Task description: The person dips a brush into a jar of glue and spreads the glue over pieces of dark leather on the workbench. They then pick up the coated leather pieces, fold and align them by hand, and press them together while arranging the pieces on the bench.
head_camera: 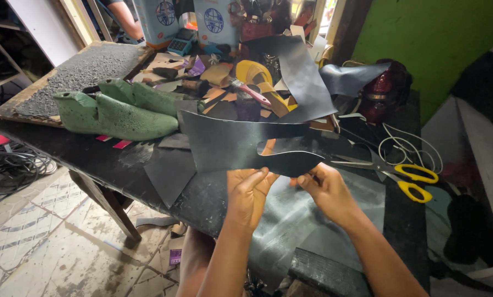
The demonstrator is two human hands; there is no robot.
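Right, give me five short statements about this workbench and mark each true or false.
1. Both hands hold a cut piece of black leather. True: the left hand and right hand pinch its lower edge.
2. The scissors have red handles. False: they are yellow.
3. Two green shoe lasts lie on the table. True.
4. The scissors are in the right hand. False: they lie on the table, to that hand's right.
5. The leather piece lies flat on the table. False: it is held up above it.
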